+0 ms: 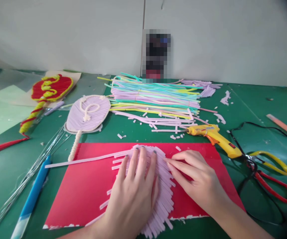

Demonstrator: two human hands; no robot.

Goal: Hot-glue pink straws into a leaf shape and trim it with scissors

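Note:
My left hand [136, 186] lies flat, fingers spread, on a rounded panel of pale purple pipe cleaners [163, 192] laid side by side, their ends jutting out unevenly. The panel rests on a red sheet [83, 186]. At the panel's upper right edge, my right hand [198, 176] pinches a pale purple pipe cleaner end between thumb and fingers. One long purple pipe cleaner [83, 161] sticks out to the left past the sheet; its other part is hidden under my left hand.
Behind lies a bundle of pastel pipe cleaners [155, 96] among cut scraps. A yellow glue gun [215, 137] and scissors [270, 176] are at right. At left are a purple fan [88, 114], a red fan [51, 89], wires [31, 176] and a blue pen-like tool [32, 199].

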